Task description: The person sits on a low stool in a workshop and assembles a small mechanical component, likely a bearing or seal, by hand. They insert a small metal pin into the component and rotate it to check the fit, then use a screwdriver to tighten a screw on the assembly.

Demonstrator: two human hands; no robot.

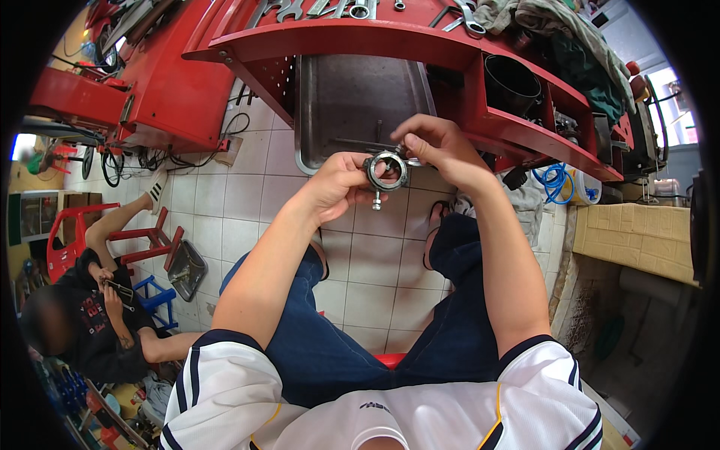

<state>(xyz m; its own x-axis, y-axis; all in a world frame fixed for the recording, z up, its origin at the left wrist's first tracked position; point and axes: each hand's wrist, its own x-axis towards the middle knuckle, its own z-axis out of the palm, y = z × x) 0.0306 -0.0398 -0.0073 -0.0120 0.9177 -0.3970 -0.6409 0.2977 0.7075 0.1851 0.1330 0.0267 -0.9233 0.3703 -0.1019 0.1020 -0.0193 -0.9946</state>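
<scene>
My left hand [334,184] is closed on a round metal ring clamp [403,177] with a dark and silver rim, in front of my knees. A bolt [376,201] with a silver head sticks out from the ring's near side. At the ring's far right side, the bent fingers and thumb of my right hand [441,147] pinch a second, darker bolt. My right fingers partly cover that bolt. Beyond the hands, a grey metal tray [360,94] lies under the red bench, with a thin rod in it.
Several wrenches [360,9] lie on the red bench [360,39]. A black round container [512,81] sits in its right compartment. At right are a blue hose [555,182] and a cardboard box [637,236]. A seated person [90,315] holds a tool at left, near a red chair [150,236].
</scene>
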